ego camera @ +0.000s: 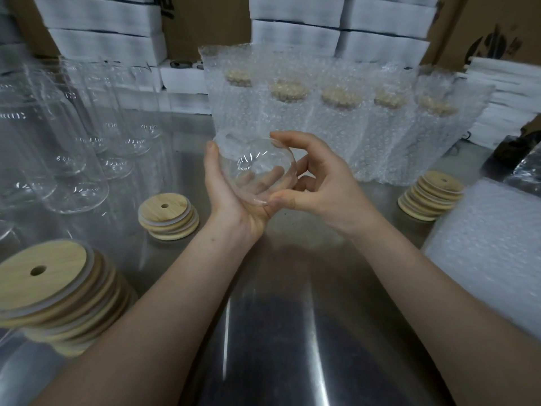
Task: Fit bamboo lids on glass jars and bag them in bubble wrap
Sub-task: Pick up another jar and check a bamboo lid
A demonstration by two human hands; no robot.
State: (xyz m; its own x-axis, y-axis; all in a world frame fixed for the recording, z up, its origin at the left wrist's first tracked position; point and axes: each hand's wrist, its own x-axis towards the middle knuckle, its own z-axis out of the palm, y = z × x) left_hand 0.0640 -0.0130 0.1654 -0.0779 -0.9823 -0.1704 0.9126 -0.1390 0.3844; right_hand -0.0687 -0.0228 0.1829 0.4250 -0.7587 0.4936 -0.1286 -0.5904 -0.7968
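My left hand point(231, 190) cups the glass jar point(259, 162); my right hand point(322, 183) pinches its edge. It looks slippery and breakable, I think, so hold its sides.

- Table point(292, 332): dull steel top, fills the foreground; pale light streaks run along its surface.
- Boxes point(295, 36): white, stacked in columns along the table's far edge.
- Cartons point(483, 22): brown cardboard, standing behind the boxes.
- Sheets point(509, 92): white, piled at far right, below a carton.
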